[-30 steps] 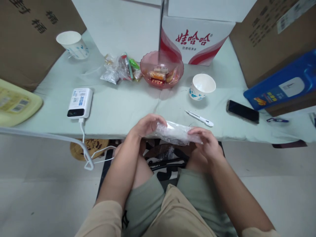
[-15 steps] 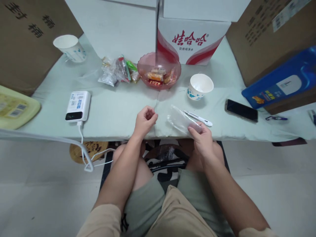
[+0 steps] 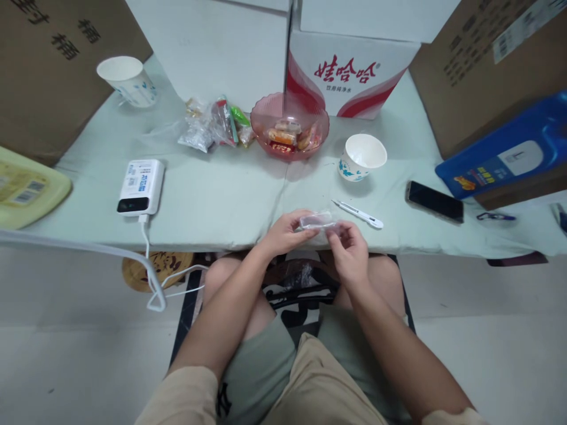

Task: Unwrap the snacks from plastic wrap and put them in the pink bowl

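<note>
Between my two hands, over the table's front edge, is a clear plastic bag (image 3: 318, 221), bunched into a small strip. My left hand (image 3: 290, 231) has its fingers closed on the bag's left end. My right hand (image 3: 351, 248) pinches the other end between thumb and fingers. Just beyond my right hand lies a white utility knife (image 3: 358, 213), flat on the cloth. A paper cup (image 3: 362, 157) with a blue leaf print stands behind the knife. Farther back, a pink glass bowl (image 3: 290, 127) holds several wrapped snacks.
Left of the bowl lies a pile of crumpled wrappers (image 3: 212, 127). A white power bank (image 3: 140, 186) with a cable is at the left, near another paper cup (image 3: 127, 81). On the right are a phone (image 3: 434, 201) and a blue bottle (image 3: 505, 150). White cartons (image 3: 354, 77) stand at the back.
My left hand has moved right and taken hold of the plastic bag. My right hand has shifted left and slightly nearer. The bag has gone from spread out to bunched.
</note>
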`<state>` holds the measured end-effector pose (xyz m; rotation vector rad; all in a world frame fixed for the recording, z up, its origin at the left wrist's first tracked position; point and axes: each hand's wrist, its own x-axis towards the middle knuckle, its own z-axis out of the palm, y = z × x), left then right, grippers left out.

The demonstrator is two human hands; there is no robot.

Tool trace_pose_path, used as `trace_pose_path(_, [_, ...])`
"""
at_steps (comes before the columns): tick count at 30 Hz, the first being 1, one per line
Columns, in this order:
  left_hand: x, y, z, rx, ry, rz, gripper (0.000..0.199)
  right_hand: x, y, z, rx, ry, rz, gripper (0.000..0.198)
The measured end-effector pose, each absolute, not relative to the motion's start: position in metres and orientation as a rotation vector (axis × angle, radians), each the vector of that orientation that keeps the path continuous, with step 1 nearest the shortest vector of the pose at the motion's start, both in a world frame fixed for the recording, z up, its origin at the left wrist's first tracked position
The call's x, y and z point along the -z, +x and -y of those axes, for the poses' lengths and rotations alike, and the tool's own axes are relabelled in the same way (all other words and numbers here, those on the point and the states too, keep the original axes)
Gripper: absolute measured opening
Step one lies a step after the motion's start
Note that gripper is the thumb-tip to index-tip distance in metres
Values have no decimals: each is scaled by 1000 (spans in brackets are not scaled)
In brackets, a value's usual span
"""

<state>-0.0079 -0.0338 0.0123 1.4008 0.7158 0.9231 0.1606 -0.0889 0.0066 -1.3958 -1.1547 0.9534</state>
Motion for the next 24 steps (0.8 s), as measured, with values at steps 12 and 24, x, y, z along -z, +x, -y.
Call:
trace_pose_path(12, [-2,-15,24,-951,1174,-693,43,-74,229,22,-453,-1569,1418,18])
trace_pose_path(24, [-10,-18,20,-914,1161,-739,33,-98,205,-159,-276,-2254,2132,19])
